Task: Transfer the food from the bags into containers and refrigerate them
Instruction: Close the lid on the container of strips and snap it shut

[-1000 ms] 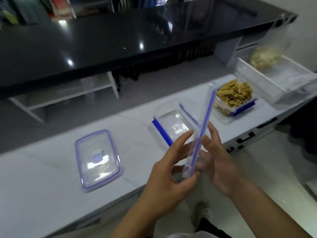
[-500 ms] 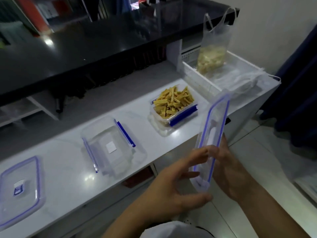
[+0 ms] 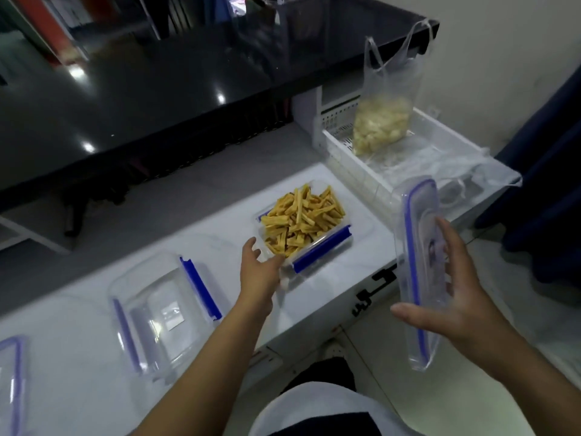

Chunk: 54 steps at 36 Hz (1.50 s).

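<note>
While my left hand (image 3: 259, 272) reaches forward with loose, relaxed fingers and nothing gripped, its fingertips come up against the near-left corner of the filled container (image 3: 303, 229), which sits on the white counter (image 3: 78, 388). I take that container as my landmark: it is clear, piled with yellow fried sticks (image 3: 301, 217), has no lid on it, and has a blue latch flap (image 3: 322, 249) folded out on its near side. To the right of it and nearer to me, off the counter edge, my right hand (image 3: 456, 309) holds the clear lid (image 3: 419, 272) with its blue seal nearly upright, thumb across the near face and straightened fingers spread behind the far face. Left of the filled container, apart from it on the same counter, stands 1 empty container (image 3: 163, 313) with 2 blue latches hanging open. Farther left again, another lid (image 3: 12, 385) lies flat at the frame edge. Behind and to the right of the filled container sits a white basket (image 3: 345, 143), and in it stands 1 clear plastic bag (image 3: 383, 118) holding pale food pieces, its handles sticking up. More crumpled clear plastic (image 3: 465, 171) lies over the basket's right side.
</note>
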Motion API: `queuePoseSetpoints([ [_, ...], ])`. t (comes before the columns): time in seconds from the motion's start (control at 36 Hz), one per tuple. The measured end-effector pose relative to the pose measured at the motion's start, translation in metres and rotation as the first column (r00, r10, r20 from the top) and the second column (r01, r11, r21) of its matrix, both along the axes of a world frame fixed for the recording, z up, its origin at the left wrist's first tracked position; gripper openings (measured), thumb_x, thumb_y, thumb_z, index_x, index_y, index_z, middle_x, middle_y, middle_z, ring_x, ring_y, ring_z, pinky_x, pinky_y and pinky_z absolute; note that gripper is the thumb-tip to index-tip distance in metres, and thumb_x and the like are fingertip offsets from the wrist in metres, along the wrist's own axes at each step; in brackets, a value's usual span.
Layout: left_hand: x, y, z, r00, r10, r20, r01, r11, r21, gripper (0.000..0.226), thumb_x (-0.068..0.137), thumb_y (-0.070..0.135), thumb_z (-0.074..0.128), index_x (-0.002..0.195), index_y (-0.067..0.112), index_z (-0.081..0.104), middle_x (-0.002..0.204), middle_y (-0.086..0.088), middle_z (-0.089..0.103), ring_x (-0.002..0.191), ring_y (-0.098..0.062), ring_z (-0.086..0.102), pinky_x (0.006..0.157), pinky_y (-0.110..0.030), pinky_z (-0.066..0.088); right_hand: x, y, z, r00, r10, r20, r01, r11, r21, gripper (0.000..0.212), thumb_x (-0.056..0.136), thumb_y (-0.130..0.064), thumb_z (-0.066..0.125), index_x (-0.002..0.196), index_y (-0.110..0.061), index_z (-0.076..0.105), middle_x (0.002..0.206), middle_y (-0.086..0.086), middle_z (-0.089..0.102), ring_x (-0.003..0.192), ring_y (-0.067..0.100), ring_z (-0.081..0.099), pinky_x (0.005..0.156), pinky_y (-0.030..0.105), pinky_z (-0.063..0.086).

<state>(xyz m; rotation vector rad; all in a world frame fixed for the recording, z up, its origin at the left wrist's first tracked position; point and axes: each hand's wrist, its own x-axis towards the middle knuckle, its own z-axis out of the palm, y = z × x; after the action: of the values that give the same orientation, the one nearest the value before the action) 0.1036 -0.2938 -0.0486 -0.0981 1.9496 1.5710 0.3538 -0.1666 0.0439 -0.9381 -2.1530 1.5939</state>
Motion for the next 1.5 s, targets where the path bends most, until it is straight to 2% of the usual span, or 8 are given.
queuePoseSetpoints([
  [0.22, -0.028, 0.009, -0.014, 1.0, 0.031, 0.002, -0.031, 0.999, 0.04, 0.069, 0.095, 0.002, 0.064, 0.15, 0.034, 0.039, 0.139, 0.007, 0.05, 0.101, -0.014, 0.063, 0.066, -0.036, 0.064, -0.061, 0.048, 0.014, 0.972, 0.091, 0.219, -0.147, 0.956, 0.254, 0.133, 0.036, -0.075, 0.08, 0.144, -0.069, 0.003, 0.143, -0.036, 0.011, 0.14, 0.006, 0.017, 0.106, 0.043, 0.029],
  [0.36, -0.097, 0.011, 0.002, 0.956, -0.281, 0.081, 0.277, 0.959, 0.057, 0.07, 0.089, -0.013, 0.057, 0.143, 0.032, 0.053, 0.138, 0.002, 0.058, 0.109, -0.027, 0.068, 0.076, -0.053, 0.063, -0.105, 0.059, 0.005, 0.932, 0.17, 0.321, -0.263, 0.926, 0.271, 0.13, 0.039, -0.077, 0.078, 0.143, -0.07, 0.0, 0.154, -0.02, 0.012, 0.146, 0.02, 0.015, 0.111, 0.057, 0.032],
  [0.61, -0.166, 0.045, -0.003, 0.829, -0.558, 0.041, 0.555, 0.829, 0.068, 0.053, 0.093, 0.003, 0.067, 0.133, 0.037, 0.063, 0.126, 0.013, 0.07, 0.105, -0.014, 0.072, 0.067, -0.039, 0.061, -0.147, 0.068, -0.044, 0.835, 0.169, 0.524, -0.376, 0.87, 0.319, 0.129, 0.042, -0.081, 0.074, 0.139, -0.073, -0.011, 0.158, -0.019, -0.002, 0.144, 0.013, 0.004, 0.115, 0.055, 0.02],
  [0.78, -0.155, 0.056, -0.016, 0.99, -0.134, 0.04, 0.13, 0.989, 0.076, 0.023, 0.096, 0.022, 0.066, 0.117, 0.03, 0.07, 0.116, 0.001, 0.071, 0.099, -0.019, 0.071, 0.062, -0.03, 0.06, -0.173, 0.07, -0.059, 0.707, 0.101, 0.7, -0.466, 0.811, 0.353, 0.13, 0.047, -0.088, 0.062, 0.142, -0.062, -0.022, 0.162, 0.003, -0.006, 0.145, 0.032, 0.003, 0.118, 0.056, 0.012],
  [0.89, -0.124, 0.041, -0.024, 0.977, 0.16, 0.143, -0.18, 0.974, 0.137, 0.022, 0.099, 0.021, 0.06, 0.117, 0.03, 0.068, 0.12, -0.001, 0.068, 0.106, -0.018, 0.068, 0.075, -0.028, 0.059, -0.192, 0.07, -0.062, 0.688, 0.084, 0.721, -0.495, 0.78, 0.382, 0.127, 0.042, -0.092, 0.049, 0.141, -0.06, -0.025, 0.161, 0.005, -0.007, 0.145, 0.038, 0.006, 0.116, 0.057, 0.013],
  [0.97, -0.097, 0.029, -0.026, 0.961, 0.2, 0.192, -0.231, 0.959, 0.161, 0.032, 0.098, 0.018, 0.061, 0.125, 0.033, 0.063, 0.13, 0.001, 0.064, 0.113, -0.018, 0.066, 0.087, -0.031, 0.057, -0.209, 0.07, -0.065, 0.683, 0.084, 0.725, -0.511, 0.764, 0.393, 0.128, 0.039, -0.09, 0.045, 0.141, -0.059, -0.026, 0.162, 0.009, -0.006, 0.144, 0.039, 0.008, 0.116, 0.057, 0.014],
  [1.19, -0.061, 0.04, -0.022, 0.883, 0.18, 0.433, -0.306, 0.921, 0.24, 0.048, 0.097, 0.003, 0.057, 0.134, 0.034, 0.05, 0.111, -0.006, 0.075, 0.102, -0.024, 0.073, 0.072, -0.034, 0.063, -0.246, 0.08, -0.078, 0.632, 0.118, 0.766, -0.584, 0.722, 0.371, 0.126, 0.043, -0.094, 0.042, 0.145, -0.055, -0.021, 0.162, 0.012, -0.002, 0.142, 0.042, 0.012, 0.111, 0.057, 0.018],
  [1.5, -0.054, 0.044, -0.025, 0.896, 0.242, 0.372, -0.348, 0.903, 0.251, 0.038, 0.098, -0.002, 0.055, 0.126, 0.023, 0.056, 0.109, -0.004, 0.076, 0.094, -0.022, 0.076, 0.063, -0.033, 0.061, -0.224, 0.08, -0.085, 0.639, 0.078, 0.765, -0.581, 0.7, 0.414, 0.125, 0.043, -0.098, 0.038, 0.145, -0.056, -0.022, 0.163, 0.012, -0.002, 0.141, 0.041, 0.015, 0.11, 0.056, 0.018],
])
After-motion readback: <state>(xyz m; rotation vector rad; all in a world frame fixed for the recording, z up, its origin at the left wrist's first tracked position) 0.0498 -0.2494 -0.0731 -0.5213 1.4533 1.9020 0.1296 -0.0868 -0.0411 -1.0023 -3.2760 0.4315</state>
